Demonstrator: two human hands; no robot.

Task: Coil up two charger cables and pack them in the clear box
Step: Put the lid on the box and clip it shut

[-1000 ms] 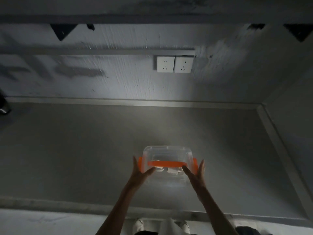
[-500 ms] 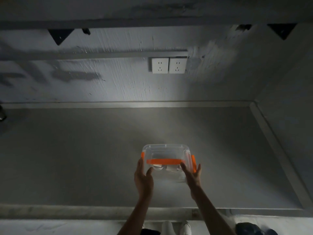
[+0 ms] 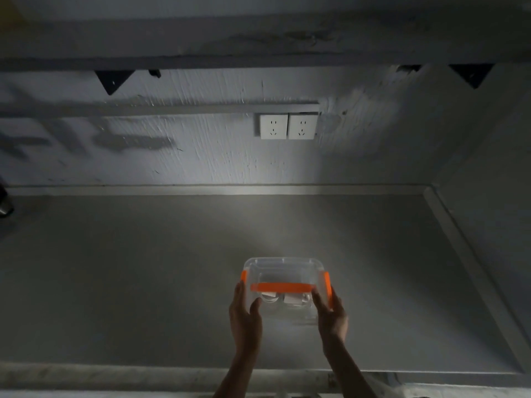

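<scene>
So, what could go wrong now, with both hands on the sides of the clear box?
1. The left hand and the right hand only press the clear box from its sides; smooth plastic may slip if lifted so.
2. The right hand partly covers the orange latch; if it is not snapped, the lid could open and the white chargers fall out.

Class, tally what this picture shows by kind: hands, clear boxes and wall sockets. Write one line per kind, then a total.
Hands: 2, left hand and right hand
Clear box: 1
Wall sockets: 2, left socket and right socket
Total: 5
</scene>
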